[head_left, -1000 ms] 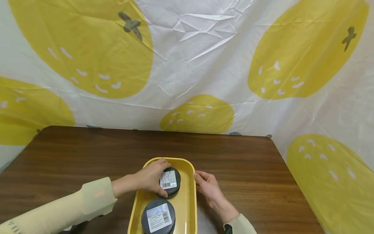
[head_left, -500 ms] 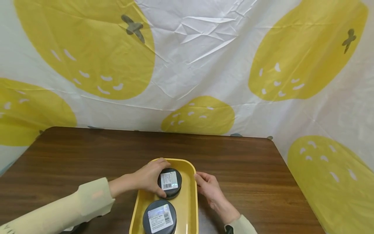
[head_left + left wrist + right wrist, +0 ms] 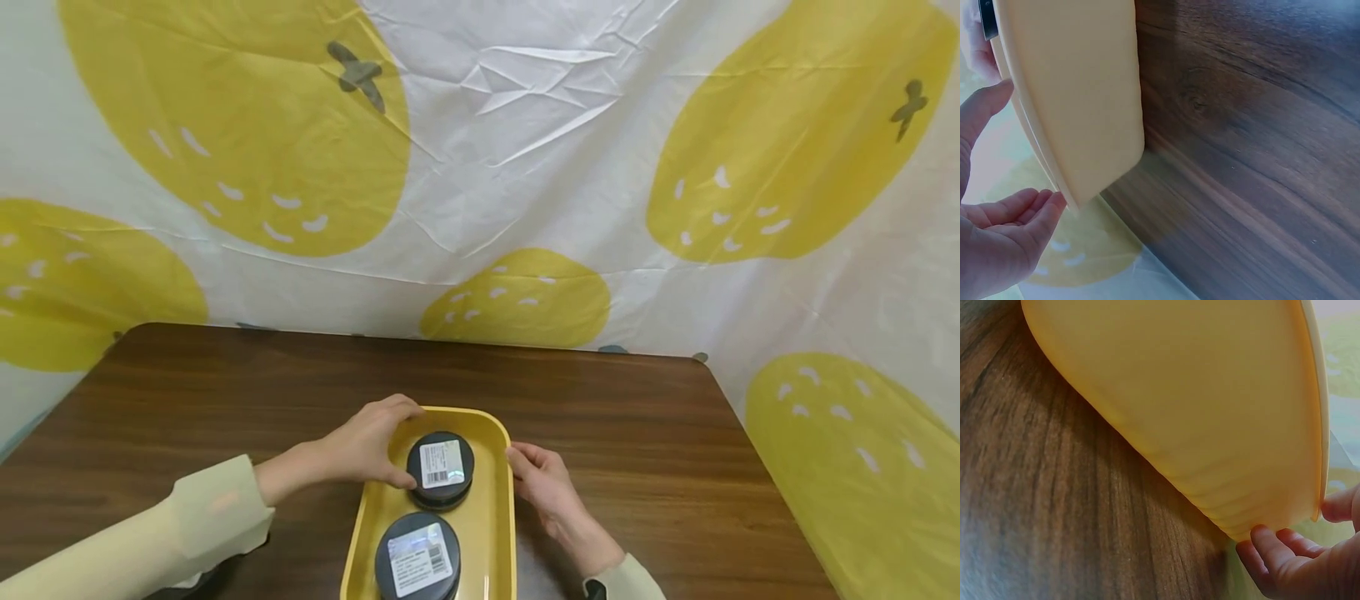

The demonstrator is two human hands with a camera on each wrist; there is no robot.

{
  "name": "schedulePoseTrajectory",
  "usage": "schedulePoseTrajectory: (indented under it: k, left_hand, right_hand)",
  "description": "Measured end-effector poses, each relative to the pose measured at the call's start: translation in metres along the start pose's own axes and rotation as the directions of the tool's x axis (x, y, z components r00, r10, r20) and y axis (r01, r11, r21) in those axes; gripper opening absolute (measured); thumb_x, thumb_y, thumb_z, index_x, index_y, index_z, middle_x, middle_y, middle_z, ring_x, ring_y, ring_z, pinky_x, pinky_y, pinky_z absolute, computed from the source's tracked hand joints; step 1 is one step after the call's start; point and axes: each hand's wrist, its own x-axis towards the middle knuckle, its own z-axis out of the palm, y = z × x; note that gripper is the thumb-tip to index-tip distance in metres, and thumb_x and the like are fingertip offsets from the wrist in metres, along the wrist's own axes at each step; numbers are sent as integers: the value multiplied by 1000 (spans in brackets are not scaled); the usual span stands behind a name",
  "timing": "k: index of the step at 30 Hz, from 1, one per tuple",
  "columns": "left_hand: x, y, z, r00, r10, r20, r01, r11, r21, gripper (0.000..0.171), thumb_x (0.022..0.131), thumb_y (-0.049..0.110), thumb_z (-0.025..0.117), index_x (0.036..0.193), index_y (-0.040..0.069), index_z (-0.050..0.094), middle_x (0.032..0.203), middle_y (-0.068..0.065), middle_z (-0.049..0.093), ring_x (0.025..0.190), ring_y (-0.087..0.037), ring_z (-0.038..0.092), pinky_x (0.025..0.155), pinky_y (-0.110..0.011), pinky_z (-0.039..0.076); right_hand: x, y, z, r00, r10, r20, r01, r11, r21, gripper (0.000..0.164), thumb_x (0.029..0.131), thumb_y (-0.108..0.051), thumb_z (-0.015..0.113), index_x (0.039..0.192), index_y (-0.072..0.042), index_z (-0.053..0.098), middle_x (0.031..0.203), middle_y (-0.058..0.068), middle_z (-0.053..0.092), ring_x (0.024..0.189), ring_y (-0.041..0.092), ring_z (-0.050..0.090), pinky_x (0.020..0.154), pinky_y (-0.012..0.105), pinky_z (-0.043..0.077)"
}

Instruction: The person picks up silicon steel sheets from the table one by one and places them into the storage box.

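In the head view, a yellow tray (image 3: 491, 508) with rounded corners lies on the table. Inside are two short stacks of round black discs with white barcode labels: the far stack (image 3: 441, 468) and the near stack (image 3: 417, 557), whose lower part is cut off. My left hand (image 3: 365, 442) reaches over the tray's left rim, thumb and fingers spread apart beside the far stack. On the other side, my right hand (image 3: 551, 492) holds the tray's right rim near the far corner. The right wrist view shows its thumb at the rim and its fingers (image 3: 1272, 550) against the outer wall.
The dark wooden table (image 3: 637, 433) extends around the tray. Behind it hangs a white curtain (image 3: 525, 200) printed with yellow fruit. A dark object (image 3: 206, 583), mostly hidden, lies under the left sleeve (image 3: 187, 525) at the bottom edge.
My left hand has let go of the far disc stack and drawn back to the left. The stacks stay in the tray, and the right hand keeps its place at the rim.
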Motion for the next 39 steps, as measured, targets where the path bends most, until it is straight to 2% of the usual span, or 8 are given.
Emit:
schedulePoseTrajectory:
  k: [11, 16, 24, 34, 39]
  left_hand:
    - [-9, -8, -13, 995, 33, -90, -31, 999, 16, 72, 56, 22, 88, 112, -11, 58, 108, -16, 60, 99, -30, 57, 86, -43, 49]
    - [-20, -12, -21, 992, 7, -130, -2, 999, 37, 70, 57, 22, 88, 111, -10, 58, 109, -16, 60, 101, -32, 58, 87, -46, 48]
    - [-39, -16, -28, 987, -42, -158, 48, 998, 31, 70, 57, 23, 89, 111, -9, 58, 108, -15, 60, 99, -32, 59, 84, -46, 50]
    - [-47, -17, -30, 983, -83, -164, 89, 996, 29, 73, 55, 22, 89, 113, -9, 57, 109, -15, 60, 99, -31, 58, 85, -45, 49]
    - [-56, -19, -33, 980, -106, -170, 111, 993, 25, 73, 56, 23, 90, 114, -9, 57, 110, -15, 59, 99, -31, 58, 84, -46, 50]
  right_hand:
    - [0, 1, 1, 1000, 6, -7, -6, 1000, -9, 37, 96, -10, 48, 119, 20, 49, 97, 13, 64, 84, 16, 62, 75, 29, 53]
    - [1, 1, 1, 1000, 4, -8, -4, 1000, -3, 37, 96, -9, 48, 119, 21, 48, 97, 13, 63, 84, 16, 62, 75, 28, 53]
    - [1, 1, 2, 1000, 2, -14, -2, 1000, -6, 36, 96, -8, 48, 118, 20, 48, 97, 14, 63, 85, 16, 62, 76, 28, 53]
    - [-1, 0, 3, 1000, -1, -16, 1, 1000, -21, 37, 96, -9, 48, 119, 20, 49, 102, 18, 63, 87, 19, 63, 78, 31, 53]
    - [-1, 0, 3, 1000, 4, -16, -4, 1000, -25, 37, 96, -9, 47, 120, 20, 48, 102, 18, 63, 88, 18, 62, 79, 31, 53]
